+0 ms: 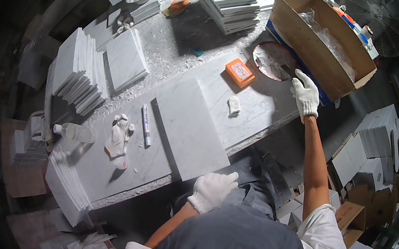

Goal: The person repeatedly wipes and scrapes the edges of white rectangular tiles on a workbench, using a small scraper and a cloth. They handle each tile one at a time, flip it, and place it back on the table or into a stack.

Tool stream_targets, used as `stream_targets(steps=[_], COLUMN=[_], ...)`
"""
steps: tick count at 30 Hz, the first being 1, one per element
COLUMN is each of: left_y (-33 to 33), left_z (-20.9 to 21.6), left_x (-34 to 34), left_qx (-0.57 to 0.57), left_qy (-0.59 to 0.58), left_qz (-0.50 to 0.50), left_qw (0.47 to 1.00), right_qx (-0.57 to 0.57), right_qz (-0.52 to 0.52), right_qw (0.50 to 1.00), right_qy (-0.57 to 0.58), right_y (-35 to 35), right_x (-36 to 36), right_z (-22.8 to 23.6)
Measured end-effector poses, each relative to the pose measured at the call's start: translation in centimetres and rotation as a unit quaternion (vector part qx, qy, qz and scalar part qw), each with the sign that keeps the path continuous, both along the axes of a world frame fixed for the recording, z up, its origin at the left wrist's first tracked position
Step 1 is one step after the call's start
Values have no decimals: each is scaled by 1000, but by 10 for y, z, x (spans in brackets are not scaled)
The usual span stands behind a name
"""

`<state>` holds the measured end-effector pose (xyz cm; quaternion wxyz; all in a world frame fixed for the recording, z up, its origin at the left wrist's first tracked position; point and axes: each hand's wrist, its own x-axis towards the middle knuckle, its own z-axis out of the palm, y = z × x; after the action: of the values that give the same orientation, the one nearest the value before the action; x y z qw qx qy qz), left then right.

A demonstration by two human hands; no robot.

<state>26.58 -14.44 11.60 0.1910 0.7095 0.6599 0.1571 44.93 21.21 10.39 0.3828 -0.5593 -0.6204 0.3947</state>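
My right hand (306, 93), in a white knit glove, reaches to the rim of a round bowl (263, 73) with white paste in it. Its fingers close on a putty knife whose dark blade (285, 70) lies in the paste. My left hand (213, 191), also gloved, is held before my dark apron, just off the near edge of a white marble tile (190, 125). Its fingers look curled, and whatever might be in them is hidden. That tile lies on the worktop, slightly over its front edge. An orange box (240, 73) and a small white crumpled piece (234, 106) lie between tile and bowl.
A cardboard box (292, 26) with clear plastic stands beyond my right hand, near a fan (374, 13). Tile stacks (229, 2) stand at the back and left (79, 70). A marker (146, 125), crumpled glove (120, 135) and clear bottle (75, 132) lie left.
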Motion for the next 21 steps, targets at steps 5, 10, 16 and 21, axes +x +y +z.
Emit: stream_targets(steps=[5, 10, 16, 21], left_y=[-3, -2, -14, -33], left_z=[3, 0, -4, 1], left_x=[-1, -5, -4, -23], left_qx=[-15, -47, 35, 248], left_qy=[-16, -11, 23, 4], left_qz=[7, -11, 17, 155], left_qw=[1000, 999, 999, 956], right_qx=[33, 57, -114, -142], right_qz=[-17, -4, 21, 21], right_qw=[999, 996, 993, 990], right_qy=[-35, -68, 21, 9], right_y=[-7, -6, 5, 9], right_x=[-6, 0, 8, 17], right_z=[-22, -50, -52, -50])
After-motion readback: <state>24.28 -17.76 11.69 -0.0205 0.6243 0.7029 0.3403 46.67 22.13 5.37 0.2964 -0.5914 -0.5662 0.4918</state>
